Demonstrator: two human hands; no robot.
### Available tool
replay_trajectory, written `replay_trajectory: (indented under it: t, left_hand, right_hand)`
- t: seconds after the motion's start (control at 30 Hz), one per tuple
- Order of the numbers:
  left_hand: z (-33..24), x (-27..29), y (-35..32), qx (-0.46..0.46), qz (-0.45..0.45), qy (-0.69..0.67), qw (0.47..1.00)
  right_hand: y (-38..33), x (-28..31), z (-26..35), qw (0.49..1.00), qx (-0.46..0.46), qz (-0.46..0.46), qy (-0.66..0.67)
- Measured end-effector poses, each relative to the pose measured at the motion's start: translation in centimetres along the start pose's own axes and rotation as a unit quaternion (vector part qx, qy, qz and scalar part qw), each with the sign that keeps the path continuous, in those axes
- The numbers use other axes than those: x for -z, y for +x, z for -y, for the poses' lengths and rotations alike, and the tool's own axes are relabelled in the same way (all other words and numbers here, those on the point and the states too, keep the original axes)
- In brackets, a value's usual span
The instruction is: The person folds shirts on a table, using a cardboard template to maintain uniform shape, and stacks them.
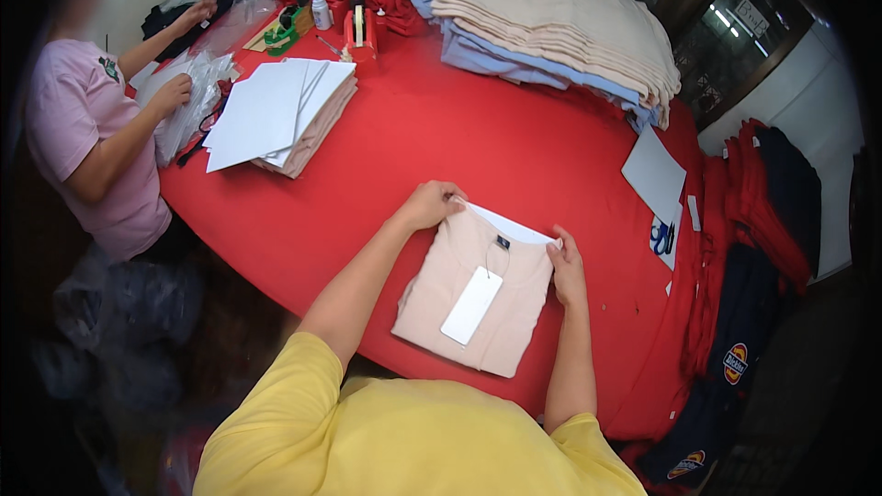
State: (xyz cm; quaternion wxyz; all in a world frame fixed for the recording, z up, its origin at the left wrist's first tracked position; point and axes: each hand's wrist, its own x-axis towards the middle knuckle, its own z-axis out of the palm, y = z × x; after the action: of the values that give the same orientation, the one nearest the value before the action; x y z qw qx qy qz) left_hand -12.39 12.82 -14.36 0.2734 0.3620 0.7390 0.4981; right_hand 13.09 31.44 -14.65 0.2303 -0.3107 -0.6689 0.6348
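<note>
A folded pale peach shirt point(496, 290) lies on the red-covered table close in front of me. Its small dark neck label shows, and a white hang tag point(471, 305) on a string rests on its front. Along the far edge, a strip of white card point(510, 224) peeks out from inside the folds. My left hand point(432, 206) is closed on the far left corner, thumb and fingers pinching cloth and card. At the far right corner my right hand point(567, 266) pinches the edge in the same way.
A stack of peach and blue garments point(551, 23) stands at the far side. White cards point(271, 110) lie on folded garments to the left, near a tape dispenser point(360, 32). Blue-handled scissors point(660, 237) lie right. A co-worker in pink point(92, 119) handles clear bags point(188, 96).
</note>
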Motion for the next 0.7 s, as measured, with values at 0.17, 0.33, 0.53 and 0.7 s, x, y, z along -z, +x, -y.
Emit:
replay_trajectory:
  t: [0.17, 0.33, 0.53, 0.7]
  left_hand:
    - [-1.7, 1.3, 1.6, -0.059, 0.067, 0.043, 0.995]
    - [-1.4, 0.4, 2.0, -0.049, 0.072, 0.074, 0.993]
    - [-1.8, 0.5, 2.0, -0.091, 0.079, 0.107, 0.987]
    - [-2.5, 0.2, 2.8, -0.064, 0.081, 0.127, 0.987]
  right_hand:
    - [3.1, 2.6, -1.3, 0.995, -0.061, 0.02, -0.073]
    - [2.0, 1.5, 0.6, 0.991, -0.12, 0.001, -0.066]
    - [-0.6, 0.3, 1.8, 0.996, -0.074, -0.041, 0.018]
    - [-1.7, -1.1, 3.5, 0.999, -0.019, -0.011, -0.032]
